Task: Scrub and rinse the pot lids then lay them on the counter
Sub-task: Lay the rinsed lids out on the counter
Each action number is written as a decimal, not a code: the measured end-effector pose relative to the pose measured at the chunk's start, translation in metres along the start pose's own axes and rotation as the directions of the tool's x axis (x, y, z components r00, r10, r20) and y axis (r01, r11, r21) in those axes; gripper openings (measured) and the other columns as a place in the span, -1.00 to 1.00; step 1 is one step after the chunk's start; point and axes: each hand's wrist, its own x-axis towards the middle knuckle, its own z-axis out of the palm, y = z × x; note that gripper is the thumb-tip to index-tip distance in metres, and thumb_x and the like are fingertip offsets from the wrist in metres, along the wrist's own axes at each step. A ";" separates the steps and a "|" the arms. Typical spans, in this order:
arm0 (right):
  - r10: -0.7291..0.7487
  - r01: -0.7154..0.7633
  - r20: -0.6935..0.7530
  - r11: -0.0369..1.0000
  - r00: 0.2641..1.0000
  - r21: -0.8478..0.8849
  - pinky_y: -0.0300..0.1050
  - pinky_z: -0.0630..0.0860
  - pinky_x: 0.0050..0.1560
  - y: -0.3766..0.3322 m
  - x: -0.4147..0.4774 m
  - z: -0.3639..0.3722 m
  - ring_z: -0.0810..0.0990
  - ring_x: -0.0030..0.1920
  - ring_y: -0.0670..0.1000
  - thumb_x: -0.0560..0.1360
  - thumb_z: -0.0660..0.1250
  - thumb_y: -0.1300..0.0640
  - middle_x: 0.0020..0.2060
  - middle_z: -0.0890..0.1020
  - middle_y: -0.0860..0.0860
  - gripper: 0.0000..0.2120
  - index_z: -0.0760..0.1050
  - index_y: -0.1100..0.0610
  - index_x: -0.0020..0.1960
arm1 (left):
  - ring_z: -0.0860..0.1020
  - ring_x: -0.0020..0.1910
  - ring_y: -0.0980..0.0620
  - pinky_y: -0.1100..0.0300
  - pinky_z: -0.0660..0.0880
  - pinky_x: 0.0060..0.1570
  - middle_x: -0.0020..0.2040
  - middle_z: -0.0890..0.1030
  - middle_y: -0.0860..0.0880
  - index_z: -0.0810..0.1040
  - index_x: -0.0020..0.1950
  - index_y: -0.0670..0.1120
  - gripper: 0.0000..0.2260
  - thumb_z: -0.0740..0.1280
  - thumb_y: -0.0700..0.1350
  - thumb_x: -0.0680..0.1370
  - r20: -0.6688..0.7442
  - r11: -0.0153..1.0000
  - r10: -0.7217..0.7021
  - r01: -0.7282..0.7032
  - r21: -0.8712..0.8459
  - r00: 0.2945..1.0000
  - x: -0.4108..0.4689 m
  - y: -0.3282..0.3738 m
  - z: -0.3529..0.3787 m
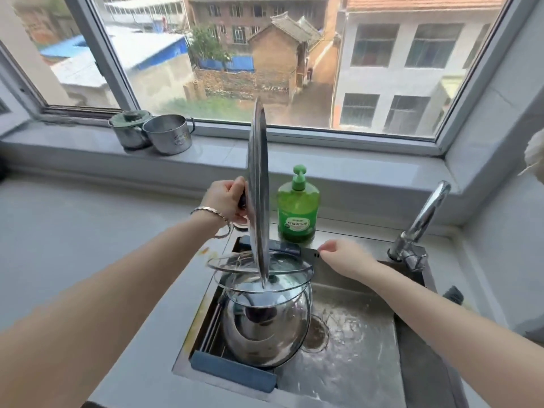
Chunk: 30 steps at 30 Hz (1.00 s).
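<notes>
Over the sink (362, 348), the left hand (226, 201) is gripping a pot lid (257, 187) by its knob, holding it on edge, likely for draining, while the right hand (338, 256) is hovering near the back rim, fingers (325, 252) loosely curled and empty.

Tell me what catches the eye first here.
A big steel lid stands on edge in mid-frame, gripped by its knob in the left hand, its lower rim over more lids stacked in the left half of the sink. Behind it, a bright green soap bottle sits at the sink's back edge, and the right hand reaches toward that edge.
</notes>
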 end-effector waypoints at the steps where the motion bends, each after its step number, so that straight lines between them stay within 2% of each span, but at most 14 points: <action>1: -0.011 0.011 -0.009 1.000 1.000 -0.007 -0.31 0.33 -0.01 -0.012 0.013 0.010 0.51 0.08 -0.01 0.55 0.14 0.18 0.18 0.58 0.04 -0.70 0.51 0.14 0.23 | 0.39 -0.72 0.20 0.38 0.32 -0.69 -0.45 0.42 -0.09 0.37 -0.39 -0.17 -0.63 0.19 -0.12 0.62 0.016 1.000 -0.009 0.009 0.021 1.000 0.007 -0.004 -0.012; 6: 0.013 0.001 0.094 0.989 0.996 -0.148 -0.12 0.44 0.20 -0.070 0.082 0.079 0.50 0.20 0.09 0.56 0.17 0.12 0.23 0.54 0.10 -0.66 0.43 0.18 0.30 | 0.34 -0.76 0.21 0.42 0.25 -0.72 -0.52 0.39 -0.08 0.35 -0.41 -0.18 -0.63 0.17 -0.21 0.61 0.078 0.993 -0.093 0.086 0.086 0.993 0.047 -0.046 -0.057; 10: 0.209 -0.163 0.117 0.935 0.971 -0.316 -0.04 0.46 0.11 -0.096 0.131 0.117 0.49 0.17 0.17 0.57 0.15 -0.09 0.19 0.52 0.18 -0.54 0.41 0.27 0.25 | 0.34 -0.76 0.20 0.39 0.28 -0.72 -0.56 0.42 -0.07 0.37 -0.40 -0.18 -0.63 0.18 -0.16 0.62 0.148 0.985 -0.172 0.168 0.038 0.974 0.091 -0.074 -0.088; 12: 0.319 -0.257 0.087 0.872 0.944 -0.416 0.01 0.39 0.18 -0.102 0.149 0.128 0.38 0.25 0.19 0.54 0.13 -0.20 0.23 0.46 0.17 -0.45 0.40 0.23 0.27 | 0.33 -0.76 0.20 0.39 0.28 -0.72 -0.65 0.41 -0.01 0.37 -0.41 -0.18 -0.63 0.18 -0.16 0.61 0.186 0.980 -0.198 0.195 0.033 0.963 0.108 -0.084 -0.099; 13: 0.360 -0.304 0.053 0.849 0.931 -0.431 0.02 0.37 0.20 -0.105 0.156 0.132 0.36 0.27 0.19 0.53 0.15 -0.21 0.24 0.45 0.16 -0.45 0.39 0.21 0.28 | 0.33 -0.76 0.19 0.39 0.28 -0.71 -0.64 0.41 -0.02 0.36 -0.41 -0.18 -0.63 0.18 -0.15 0.61 0.205 0.979 -0.206 0.203 0.036 0.957 0.116 -0.088 -0.103; 17: 0.453 -0.444 -0.061 0.825 0.890 -0.349 -0.02 0.46 0.11 -0.114 0.178 0.145 0.45 0.19 0.18 0.53 0.21 0.12 0.19 0.51 0.15 -0.69 0.43 0.22 0.22 | 0.35 -0.64 0.06 0.35 0.34 -0.66 -0.57 0.37 -0.05 0.32 -0.45 -0.15 -0.61 0.16 -0.20 0.60 0.260 0.971 -0.227 0.238 -0.011 0.939 0.138 -0.106 -0.112; 20: 0.484 -0.438 -0.024 0.769 0.875 -0.466 -0.03 0.42 0.13 -0.112 0.182 0.151 0.39 0.23 0.19 0.53 0.18 0.15 0.24 0.44 0.17 -0.67 0.40 0.20 0.28 | 0.37 -0.62 0.06 0.36 0.35 -0.67 -0.50 0.40 -0.08 0.34 -0.41 -0.16 -0.64 0.14 -0.21 0.61 0.298 0.967 -0.241 0.253 -0.003 0.924 0.144 -0.113 -0.116; 22: 0.470 -0.376 0.028 0.739 0.882 -0.559 -0.02 0.41 0.12 -0.107 0.183 0.154 0.39 0.26 0.19 0.53 0.16 0.20 0.28 0.42 0.16 -0.62 0.37 0.17 0.35 | 0.35 -0.71 0.15 0.38 0.30 -0.69 -0.57 0.40 -0.05 0.35 -0.38 -0.17 -0.66 0.14 -0.22 0.61 0.306 0.966 -0.244 0.257 -0.001 0.920 0.145 -0.114 -0.120; 25: 0.375 -0.250 0.069 0.731 0.924 -0.635 -0.02 0.43 0.07 -0.106 0.175 0.149 0.43 0.28 0.11 0.57 0.12 0.25 0.30 0.44 0.05 -0.62 0.33 0.13 0.38 | 0.31 -0.76 0.19 0.41 0.27 -0.71 -0.71 0.36 0.05 0.35 -0.38 -0.16 -0.66 0.15 -0.23 0.61 0.295 0.962 -0.257 0.271 -0.009 0.920 0.144 -0.117 -0.127; 28: 0.261 -0.184 0.007 0.699 0.965 -0.691 -0.02 0.44 0.11 -0.110 0.156 0.140 0.42 0.29 0.05 0.61 0.06 0.19 0.28 0.43 -0.02 -0.69 0.33 0.11 0.34 | 0.31 -0.76 0.19 0.41 0.26 -0.71 -0.64 0.39 -0.03 0.35 -0.39 -0.16 -0.65 0.14 -0.22 0.61 0.282 0.967 -0.242 0.254 -0.009 0.929 0.137 -0.113 -0.137; 30: 0.207 -0.201 -0.073 0.702 0.976 -0.684 -0.04 0.46 0.07 -0.108 0.138 0.135 0.48 0.22 0.07 0.61 0.05 0.16 0.23 0.49 -0.02 -0.72 0.37 0.10 0.28 | 0.27 -0.78 0.20 0.42 0.23 -0.73 -0.68 0.36 -0.01 0.34 -0.40 -0.16 -0.64 0.13 -0.21 0.62 0.268 0.975 -0.217 0.224 0.006 0.939 0.130 -0.109 -0.145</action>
